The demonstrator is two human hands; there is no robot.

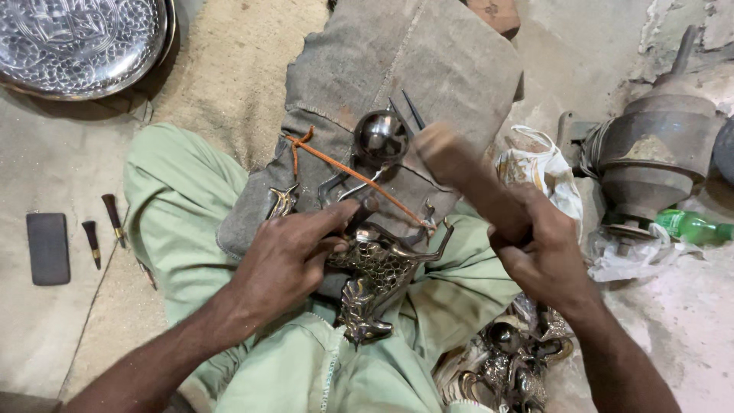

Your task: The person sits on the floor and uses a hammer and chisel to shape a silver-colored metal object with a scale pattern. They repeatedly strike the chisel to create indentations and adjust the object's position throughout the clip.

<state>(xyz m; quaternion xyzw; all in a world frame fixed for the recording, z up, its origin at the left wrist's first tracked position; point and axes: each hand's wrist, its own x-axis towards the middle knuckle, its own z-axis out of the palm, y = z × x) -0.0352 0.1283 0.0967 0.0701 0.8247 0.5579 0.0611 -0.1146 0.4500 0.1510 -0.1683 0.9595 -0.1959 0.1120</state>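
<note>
An ornate silver-coloured metal piece (pixel 376 279) with cut-out patterning lies across my lap, tied down by an orange cord (pixel 348 172) over grey cloth (pixel 405 69). My left hand (pixel 294 256) presses on the piece, fingers pinched around a small tool against it; the tool is mostly hidden. My right hand (pixel 547 256) grips a wooden mallet (pixel 459 168), which is raised and motion-blurred above the work. A shiny round metal ball (pixel 380 138) sits just beyond the piece.
An engraved metal tray (pixel 76 42) lies at top left. Two small chisels (pixel 103 229) and a dark flat stone (pixel 47 248) rest on the floor at left. More ornate metal parts (pixel 512 363) are piled by my right knee. A rusty machine (pixel 650 153), green bottle (pixel 692 227) and plastic bags (pixel 543 172) stand at right.
</note>
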